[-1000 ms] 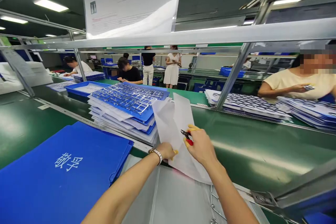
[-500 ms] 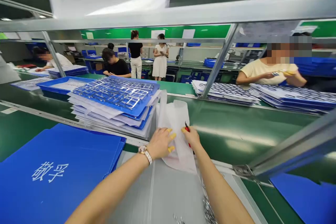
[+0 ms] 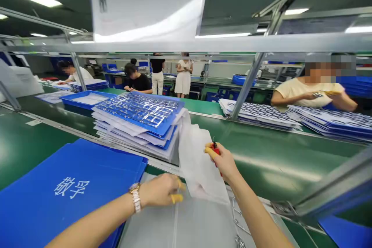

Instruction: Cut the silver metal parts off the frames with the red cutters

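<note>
My right hand (image 3: 222,161), with yellow covers on the fingertips, is closed around red-handled nippers (image 3: 215,148), whose dark tip points up. Just left of it, a thin white sheet (image 3: 196,159) hangs from the side of the stack and drapes down onto the grey work surface (image 3: 162,224). My left hand (image 3: 164,190) is over that surface, left of the sheet's lower end and apart from it. Its yellow-covered fingers are bent and smeared by motion, so whether they hold anything is unclear. Shiny metallic-looking frame pieces (image 3: 240,223) lie beneath my right forearm.
A stack of white sheets and blue trays (image 3: 136,133) carries a shiny parts frame (image 3: 142,106) on top. Blue folders (image 3: 95,170) lie at the left. A slanted metal post (image 3: 334,186) stands at the right. Across the green bench (image 3: 276,155), a co-worker (image 3: 310,89) handles small parts.
My left hand has pulled back from the white sheet, down and to the left. The right hand still grips the nippers beside the sheet. The whole view has shifted slightly.
</note>
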A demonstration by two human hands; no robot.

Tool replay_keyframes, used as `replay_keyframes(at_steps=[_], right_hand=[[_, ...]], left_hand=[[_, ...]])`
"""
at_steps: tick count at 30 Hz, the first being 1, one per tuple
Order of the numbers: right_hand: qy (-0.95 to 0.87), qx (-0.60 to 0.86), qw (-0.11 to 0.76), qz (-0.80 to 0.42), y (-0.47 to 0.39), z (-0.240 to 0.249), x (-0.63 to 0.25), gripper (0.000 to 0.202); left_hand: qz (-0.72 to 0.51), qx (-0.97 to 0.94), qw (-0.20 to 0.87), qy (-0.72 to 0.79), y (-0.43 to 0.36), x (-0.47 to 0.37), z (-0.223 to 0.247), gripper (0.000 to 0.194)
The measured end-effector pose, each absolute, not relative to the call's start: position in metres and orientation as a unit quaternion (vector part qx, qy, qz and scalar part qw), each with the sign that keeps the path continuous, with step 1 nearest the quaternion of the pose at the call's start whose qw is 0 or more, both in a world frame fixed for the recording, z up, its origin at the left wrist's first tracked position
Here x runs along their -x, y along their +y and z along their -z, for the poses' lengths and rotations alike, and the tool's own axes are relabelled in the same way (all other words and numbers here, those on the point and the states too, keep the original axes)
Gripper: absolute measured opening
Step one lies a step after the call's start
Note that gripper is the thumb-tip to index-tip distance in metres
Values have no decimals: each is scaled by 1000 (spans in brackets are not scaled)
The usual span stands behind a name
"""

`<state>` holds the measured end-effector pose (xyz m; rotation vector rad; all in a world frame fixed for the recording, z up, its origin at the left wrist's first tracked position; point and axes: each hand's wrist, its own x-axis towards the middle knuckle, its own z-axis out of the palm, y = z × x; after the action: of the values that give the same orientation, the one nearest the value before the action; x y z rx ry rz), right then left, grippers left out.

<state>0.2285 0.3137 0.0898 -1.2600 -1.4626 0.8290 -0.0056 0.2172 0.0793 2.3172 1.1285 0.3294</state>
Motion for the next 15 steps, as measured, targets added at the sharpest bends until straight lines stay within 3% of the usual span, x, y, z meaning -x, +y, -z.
replay_keyframes(at_steps=[3,5,9,15], right_hand=[[-647,508,473,-316,330,-107,-175,20],[-663,517,456,-292,345,-119,-140,15],[-663,571,425,-231,374,-138,-93,18],[-668,611,391,-168,400,-142,-81,19]], left_hand=[[-163,-792,386,443,194,66,-119,24],[-243,-712,383,536,197,118,-147,25],[-423,-540,223,693,238,226,-192,26],[-417,-443,82,789,295,341,-220,32]])
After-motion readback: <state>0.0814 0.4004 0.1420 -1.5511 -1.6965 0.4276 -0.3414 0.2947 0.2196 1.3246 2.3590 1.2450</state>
